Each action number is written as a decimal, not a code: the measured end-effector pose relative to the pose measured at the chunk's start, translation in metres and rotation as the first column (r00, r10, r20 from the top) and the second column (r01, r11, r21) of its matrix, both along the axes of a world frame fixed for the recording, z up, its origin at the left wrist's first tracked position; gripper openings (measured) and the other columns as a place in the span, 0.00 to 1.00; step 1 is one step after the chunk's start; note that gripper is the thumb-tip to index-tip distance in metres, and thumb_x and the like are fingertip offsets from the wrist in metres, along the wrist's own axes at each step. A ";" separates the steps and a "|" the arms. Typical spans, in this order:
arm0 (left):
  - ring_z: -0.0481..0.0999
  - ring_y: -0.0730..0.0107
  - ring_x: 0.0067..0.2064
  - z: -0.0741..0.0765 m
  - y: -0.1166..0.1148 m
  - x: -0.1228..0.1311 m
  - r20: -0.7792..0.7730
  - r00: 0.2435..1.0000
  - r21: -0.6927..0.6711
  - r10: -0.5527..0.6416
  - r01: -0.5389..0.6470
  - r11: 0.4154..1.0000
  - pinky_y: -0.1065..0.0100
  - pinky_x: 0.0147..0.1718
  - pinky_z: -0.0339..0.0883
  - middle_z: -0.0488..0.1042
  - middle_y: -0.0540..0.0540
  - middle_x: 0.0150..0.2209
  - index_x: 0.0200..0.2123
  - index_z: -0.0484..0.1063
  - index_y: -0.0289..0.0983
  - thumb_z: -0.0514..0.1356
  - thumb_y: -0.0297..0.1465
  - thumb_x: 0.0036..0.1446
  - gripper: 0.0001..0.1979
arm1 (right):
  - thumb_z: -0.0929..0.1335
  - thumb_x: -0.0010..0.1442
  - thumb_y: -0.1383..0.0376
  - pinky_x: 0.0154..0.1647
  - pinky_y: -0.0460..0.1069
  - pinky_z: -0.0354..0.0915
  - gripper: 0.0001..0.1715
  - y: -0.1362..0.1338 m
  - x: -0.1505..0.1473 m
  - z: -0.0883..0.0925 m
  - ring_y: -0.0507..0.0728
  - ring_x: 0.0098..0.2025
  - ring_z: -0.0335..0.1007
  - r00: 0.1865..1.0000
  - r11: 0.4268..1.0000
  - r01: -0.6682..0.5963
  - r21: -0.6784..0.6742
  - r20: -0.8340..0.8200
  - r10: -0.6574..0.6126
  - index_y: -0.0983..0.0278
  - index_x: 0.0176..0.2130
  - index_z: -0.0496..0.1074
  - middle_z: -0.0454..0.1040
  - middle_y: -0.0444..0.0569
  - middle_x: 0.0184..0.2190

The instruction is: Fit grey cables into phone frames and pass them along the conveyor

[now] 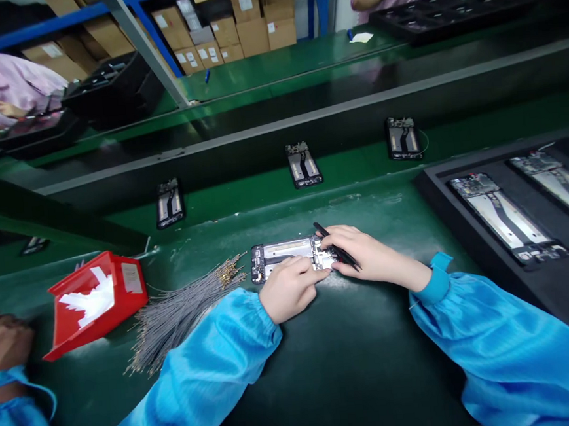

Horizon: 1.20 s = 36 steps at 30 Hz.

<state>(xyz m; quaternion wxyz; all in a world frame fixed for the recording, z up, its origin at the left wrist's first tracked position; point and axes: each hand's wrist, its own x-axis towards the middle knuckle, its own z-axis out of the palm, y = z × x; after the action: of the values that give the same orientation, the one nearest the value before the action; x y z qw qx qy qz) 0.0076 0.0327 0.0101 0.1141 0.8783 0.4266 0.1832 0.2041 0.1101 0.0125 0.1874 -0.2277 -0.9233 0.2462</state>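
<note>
An opened phone (287, 249) lies flat on the green bench, its circuit board at the right end and a dark flex strip running along its middle. My left hand (290, 288) rests on its near edge, index finger reaching to the board and the other fingers curled under. Black tweezers (339, 248) are held in my right hand (361, 249), slanting across the board end, whose fingertips also touch the phone. Part of the board is hidden by my fingers. Left of the phone lies a bundle of thin grey cables (184, 319) with gold-coloured ends.
A red bin (136, 293) holds white strips. At right, a black foam tray (442, 207) carries opened phones. More phones (304, 164) lie along the strip behind the bench. A co-worker's hand (1, 340) is at far left; other people sit opposite. A green post (68, 217) stands left.
</note>
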 end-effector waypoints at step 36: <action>0.63 0.72 0.32 -0.008 0.010 -0.028 0.069 0.992 0.016 -0.106 0.105 0.994 0.71 0.34 0.63 0.63 0.48 0.29 0.43 0.72 0.40 0.48 0.26 0.58 0.15 | 0.66 0.45 0.69 0.40 0.55 0.55 0.21 0.010 -0.021 0.015 0.62 0.43 0.56 0.968 0.997 0.040 -0.067 0.251 -0.021 0.59 0.41 0.60 0.61 0.50 0.41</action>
<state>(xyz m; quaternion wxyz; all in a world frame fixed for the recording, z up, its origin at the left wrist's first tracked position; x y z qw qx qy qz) -0.0205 0.0432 0.0024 0.1331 0.8934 0.3743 0.2099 0.1835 0.1205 0.0271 0.0648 -0.2777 -0.9265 0.2456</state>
